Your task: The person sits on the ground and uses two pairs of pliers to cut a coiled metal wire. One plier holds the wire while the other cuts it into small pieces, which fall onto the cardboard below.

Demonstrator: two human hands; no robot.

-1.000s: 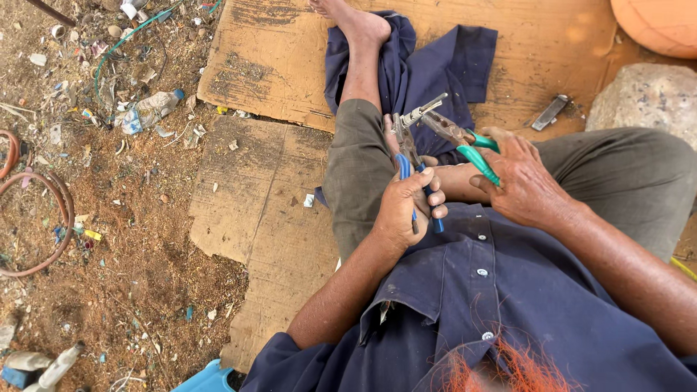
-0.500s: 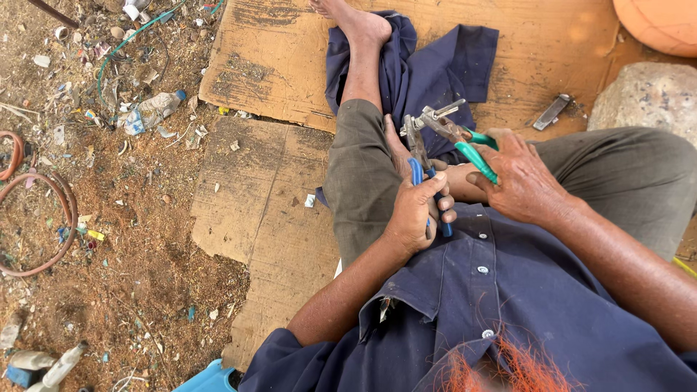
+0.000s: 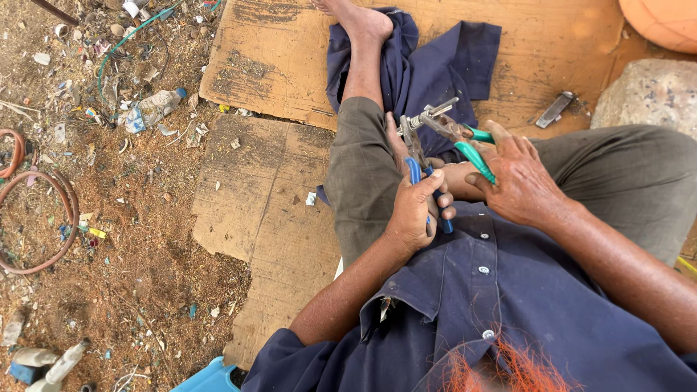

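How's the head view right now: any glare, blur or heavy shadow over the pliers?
Head view: even daylight, soft shadows, no glare; both hands, left and right, and the blue-handled pliers and green-handled pliers are sharp; slight wide-angle stretch at the edges; orange strands at the bottom are blurred.

Dull metal pliers (image 3: 419, 141) with glossy blue plastic grips, rough worn cardboard (image 3: 268, 218), matt cloth (image 3: 428, 69)

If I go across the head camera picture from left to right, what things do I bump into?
Reddish wire loop → crushed plastic bottle → cardboard sheet → left hand with blue-handled pliers → right hand → grey stone.
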